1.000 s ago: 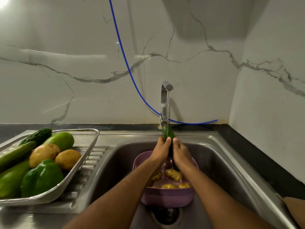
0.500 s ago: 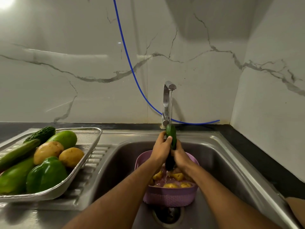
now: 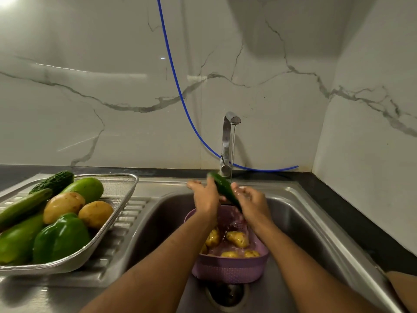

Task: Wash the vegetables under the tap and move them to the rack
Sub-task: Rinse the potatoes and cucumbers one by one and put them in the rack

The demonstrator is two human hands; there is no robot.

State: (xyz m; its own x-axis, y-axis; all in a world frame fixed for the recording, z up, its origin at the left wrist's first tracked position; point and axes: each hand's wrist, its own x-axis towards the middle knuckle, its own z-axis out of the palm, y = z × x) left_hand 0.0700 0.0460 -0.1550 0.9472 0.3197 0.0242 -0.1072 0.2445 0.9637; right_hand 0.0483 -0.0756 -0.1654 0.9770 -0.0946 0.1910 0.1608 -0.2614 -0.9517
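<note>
Head view: both hands hold the cucumber (image 3: pixel 223 188) under the tap (image 3: pixel 228 143), left hand (image 3: pixel 205 198) on its far upper end, right hand (image 3: pixel 252 201) on its near lower end. Its long axis tilts up-left; the rack (image 3: pixel 126 195) lies left, nearer the left hand.

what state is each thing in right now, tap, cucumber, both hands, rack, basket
tap: running
cucumber: tilted under the stream, held
left hand: holds cucumber
right hand: holds cucumber's lower end
rack: loaded with vegetables
purple basket: in sink, holds potatoes
</note>
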